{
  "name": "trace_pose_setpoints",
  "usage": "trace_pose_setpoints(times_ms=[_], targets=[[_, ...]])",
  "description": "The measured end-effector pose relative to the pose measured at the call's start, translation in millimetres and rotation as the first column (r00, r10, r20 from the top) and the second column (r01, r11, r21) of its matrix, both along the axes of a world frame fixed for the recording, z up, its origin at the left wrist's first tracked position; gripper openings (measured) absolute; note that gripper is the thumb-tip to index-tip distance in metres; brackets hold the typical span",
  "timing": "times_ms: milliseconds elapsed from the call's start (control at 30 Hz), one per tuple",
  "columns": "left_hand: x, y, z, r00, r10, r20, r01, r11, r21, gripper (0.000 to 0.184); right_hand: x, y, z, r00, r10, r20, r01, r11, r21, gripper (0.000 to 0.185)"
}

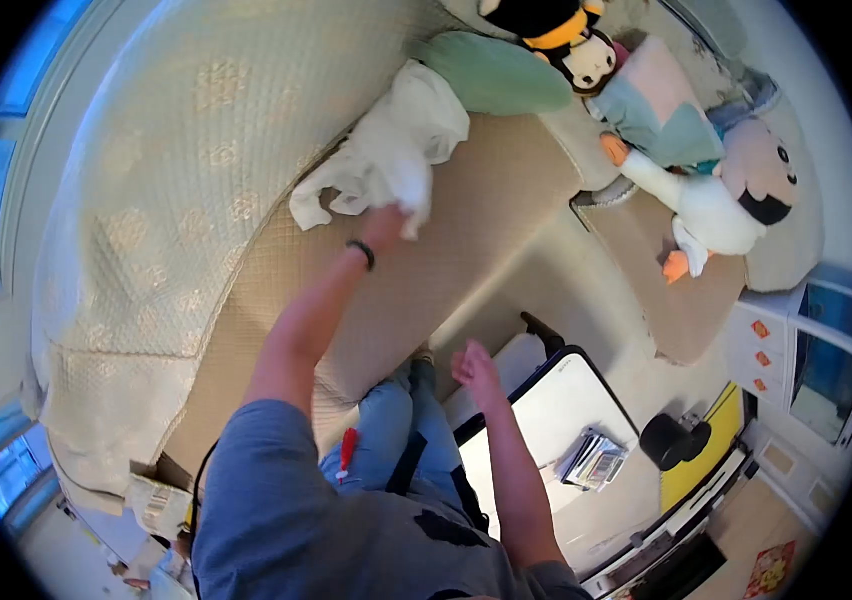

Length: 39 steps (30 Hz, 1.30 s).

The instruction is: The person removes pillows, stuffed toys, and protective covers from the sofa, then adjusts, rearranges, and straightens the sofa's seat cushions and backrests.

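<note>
One white cloth (pixel 391 135) lies bunched on the sofa (pixel 506 190) in our head view, against the green pillow (pixel 496 72). Our left hand (pixel 383 230) grips its near end, fingers closed on it, fingertips blurred. Our right hand (pixel 477 370) holds nothing we can see, its fingers curled in, near the table (pixel 566 410).

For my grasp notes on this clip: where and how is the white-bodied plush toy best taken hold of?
Probably by the rounded white torso of the plush toy, coming from above: that broad middle faces up uncovered and should give a fuller grip than the slender outstretched arm.
</note>
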State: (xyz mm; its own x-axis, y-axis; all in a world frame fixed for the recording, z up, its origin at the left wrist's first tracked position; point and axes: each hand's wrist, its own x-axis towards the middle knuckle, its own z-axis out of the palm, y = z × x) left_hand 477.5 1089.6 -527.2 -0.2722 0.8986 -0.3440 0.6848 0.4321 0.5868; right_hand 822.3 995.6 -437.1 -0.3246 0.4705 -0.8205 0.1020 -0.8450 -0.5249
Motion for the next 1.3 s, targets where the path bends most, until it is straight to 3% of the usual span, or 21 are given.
trace_pose_setpoints(times_ms=[33,67,100,133,167,200,267,333,400,467,533,600,633,733,867,933,1000,1167,1233,1267,1300], targets=[[34.2,-10.5,54.3,0.989,0.012,0.147,-0.001,0.997,-0.079,0.031,-18.7,14.4,11.5,0.992,-0.126,0.026,0.127,0.992,-0.027,0.053],[57.6,-36.5,86.9,0.95,-0.232,0.21,0.232,0.972,0.026,0.031,-30.9,30.9,15.3,0.975,-0.212,-0.07,0.2,0.968,-0.15,0.054],[90.2,-69.5,71.1,0.836,-0.139,0.531,0.082,0.988,0.13,0.028,-43.1,45.9,19.5,0.941,-0.304,-0.151,0.254,0.926,-0.28,0.056],[112.9,-99.8,100.8,0.73,-0.291,0.618,0.117,0.945,0.306,0.025,-57.9,58.2,26.2,0.949,-0.274,-0.155,0.223,0.933,-0.281,0.056],[112.1,-111.0,201.7,0.66,-0.22,0.719,0.352,0.935,-0.037,0.022,-75.4,69.4,35.5,0.876,-0.218,-0.43,0.138,0.968,-0.21,0.06],[124.6,-138.9,212.5,0.466,-0.306,0.83,0.312,0.935,0.17,0.02,-90.5,76.5,43.0,0.732,-0.14,-0.667,0.074,0.989,-0.126,0.064],[139.8,-178.5,239.6,0.269,-0.441,0.856,0.458,0.84,0.289,0.024,-108.0,86.1,38.4,0.858,-0.187,-0.479,0.147,0.982,-0.12,0.056],[140.8,-206.6,252.5,0.409,-0.533,0.741,0.44,0.826,0.352,0.031,-114.1,94.5,27.9,0.883,-0.064,-0.464,0.043,0.998,-0.056,0.054],[130.7,-230.8,246.6,0.506,-0.254,0.824,-0.049,0.946,0.321,0.042,-123.1,67.8,79.0,0.888,0.195,-0.416,-0.16,0.98,0.119,0.051],[107.3,-244.4,241.5,0.578,0.137,0.805,-0.454,0.873,0.178,0.059,-124.9,37.3,113.9,0.862,0.412,-0.295,-0.327,0.897,0.298,0.05],[81.9,-261.8,238.3,0.837,0.421,0.35,-0.487,0.865,0.123,0.072,-129.9,11.0,144.5,0.781,0.624,-0.031,-0.52,0.677,0.521,0.056],[76.0,-282.0,165.4,0.862,0.507,0.024,-0.471,0.781,0.409,0.077,-130.1,-13.6,191.4,0.521,0.847,0.106,-0.724,0.373,0.58,0.053],[76.0,-287.3,147.0,0.86,0.511,-0.014,-0.426,0.731,0.533,0.082,-134.6,-25.2,221.3,0.482,0.869,0.114,-0.74,0.335,0.583,0.053],[83.1,-301.9,164.6,0.801,0.598,-0.002,-0.504,0.677,0.537,0.08,-134.6,-59.8,293.1,0.16,0.982,0.097,-0.746,0.056,0.664,0.055],[94.5,-332.3,177.3,0.768,0.64,-0.004,-0.53,0.64,0.557,0.077,-152.4,-71.4,310.3,0.028,0.998,-0.05,-0.646,0.056,0.761,0.072],[100.5,-361.7,184.6,0.749,0.663,0.011,-0.555,0.618,0.556,0.075,-162.2,-70.3,274.7,0.182,0.98,-0.076,-0.767,0.19,0.613,0.062],[103.6,-398.4,191.9,0.722,0.692,0.032,-0.592,0.591,0.548,0.073,-187.1,-104.9,267.4,0.262,0.919,0.294,-0.813,0.046,0.58,0.056],[104.5,-521.7,208.3,0.643,0.757,0.117,-0.687,0.504,0.523,0.069,-215.1,-226.2,179.2,-0.019,0.903,0.43,-0.764,-0.291,0.576,0.056],[102.7,-586.4,219.1,0.556,0.797,0.235,-0.771,0.39,0.504,0.067,-223.1,-293.0,146.2,-0.131,0.847,0.515,-0.625,-0.474,0.62,0.056],[103.8,-618.8,224.8,0.488,0.781,0.39,-0.835,0.287,0.47,0.066,-223.3,-326.6,130.5,-0.176,0.806,0.565,-0.5,-0.567,0.654,0.056],[104.1,-663.7,231.8,0.419,0.579,0.7,-0.903,0.188,0.386,0.068,-222.4,-361.8,116.2,-0.219,0.763,0.608,-0.331,-0.644,0.69,0.056]])
